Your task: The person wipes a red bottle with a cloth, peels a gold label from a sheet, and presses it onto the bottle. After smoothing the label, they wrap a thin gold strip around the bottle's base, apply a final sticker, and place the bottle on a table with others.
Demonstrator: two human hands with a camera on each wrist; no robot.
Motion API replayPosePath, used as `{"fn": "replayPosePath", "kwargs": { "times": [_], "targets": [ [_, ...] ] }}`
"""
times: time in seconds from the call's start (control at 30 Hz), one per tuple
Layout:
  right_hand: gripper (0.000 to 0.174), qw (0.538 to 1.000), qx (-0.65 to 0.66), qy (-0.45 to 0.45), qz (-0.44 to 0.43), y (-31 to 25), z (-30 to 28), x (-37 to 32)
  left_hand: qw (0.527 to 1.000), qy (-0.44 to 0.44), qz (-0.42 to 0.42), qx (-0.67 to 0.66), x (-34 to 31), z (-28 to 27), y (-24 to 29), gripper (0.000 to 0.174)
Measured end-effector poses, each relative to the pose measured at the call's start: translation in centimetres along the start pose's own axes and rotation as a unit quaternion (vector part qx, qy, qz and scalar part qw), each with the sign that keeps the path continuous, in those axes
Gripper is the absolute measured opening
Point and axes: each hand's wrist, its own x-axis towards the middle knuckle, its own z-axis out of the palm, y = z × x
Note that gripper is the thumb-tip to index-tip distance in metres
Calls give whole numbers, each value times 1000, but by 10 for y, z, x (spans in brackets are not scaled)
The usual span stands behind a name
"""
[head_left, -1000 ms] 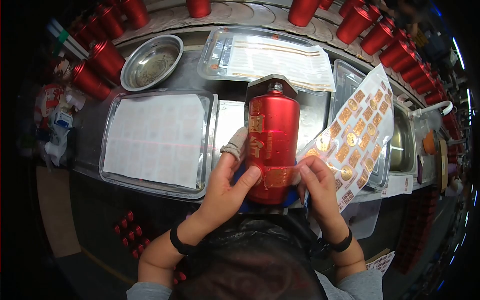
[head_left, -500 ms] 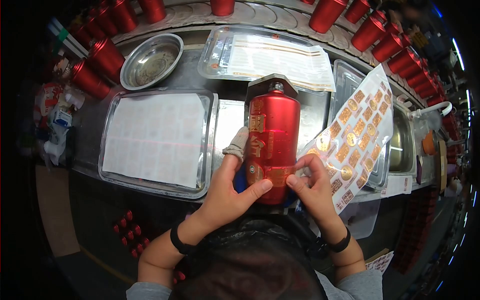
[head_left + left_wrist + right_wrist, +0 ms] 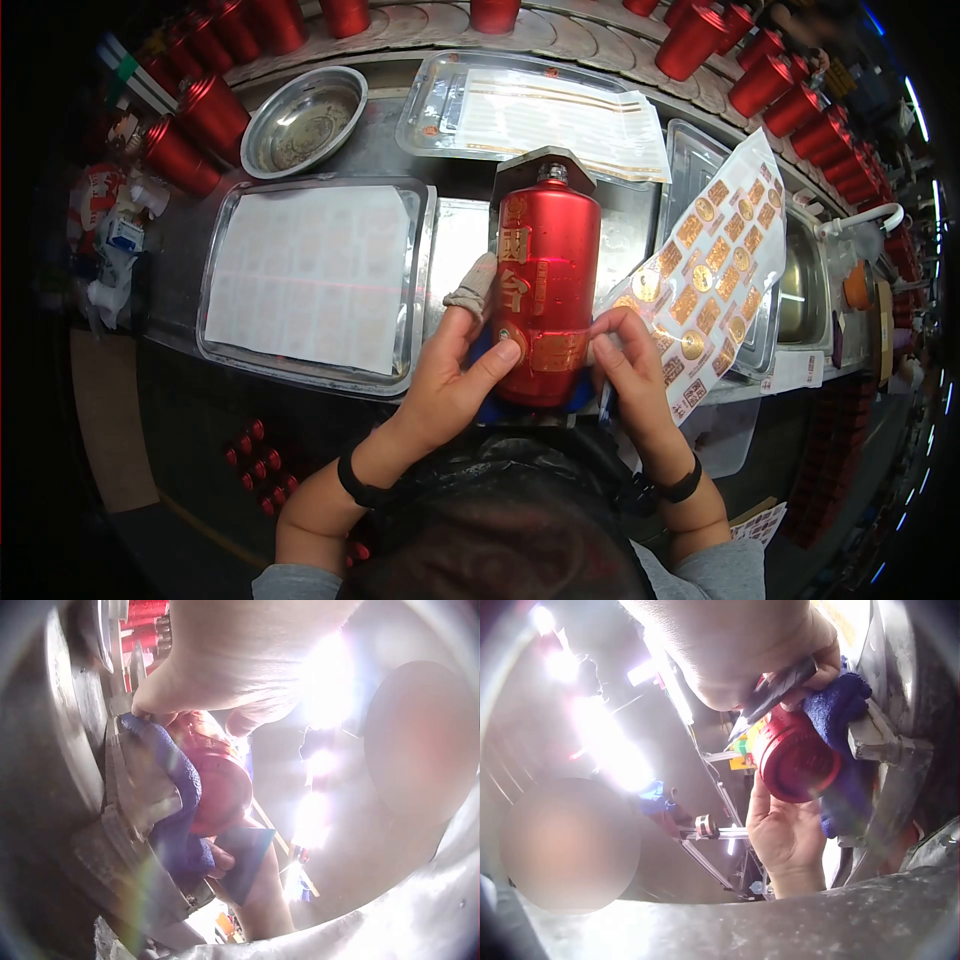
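Note:
A glossy red bottle [image 3: 560,250] with gold characters lies in a cradle padded with blue cloth [image 3: 840,701], its neck pointing away from me. My left hand [image 3: 450,385] holds its left side, thumb on the round gold sticker and a cloth cover [image 3: 472,285] on one finger. Beside that thumb, a rectangular gold label [image 3: 560,350] lies against the lower body. My right hand [image 3: 635,380] is at the bottle's right edge, thumb and index finger close to the label. A dark flat blade-like tool [image 3: 776,694] is gripped in this hand, mostly hidden from the head view.
A gold sticker sheet [image 3: 715,270] slants right of the bottle, before a sink [image 3: 805,275]. At left, a metal tray [image 3: 425,240] bears a white sheet; a round bowl [image 3: 305,125] stands behind. Papers [image 3: 560,120] lie on the back tray. Red bottles [image 3: 690,45] line the conveyor.
My left thumb pressed rightward onto the label, then drew back left. My right thumb touched the label's right end, then moved off to the right. Bottles on the conveyor have shifted right.

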Motion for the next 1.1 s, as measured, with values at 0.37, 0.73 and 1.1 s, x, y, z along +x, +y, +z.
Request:
{"fn": "replayPosePath", "kwargs": {
  "times": [0.37,0.73,1.1],
  "targets": [
    [29,1000,-3,0,-8,1,3,1,998,20,-4,53,2,12,6,83],
    [19,1000,28,-9,-10,-2,3,4,984,27,-18,174,2,16,18,77],
    [18,999,18,-30,0,-10,1,-2,996,-30,-42,69,10,-3,11,76]
  ]
}}
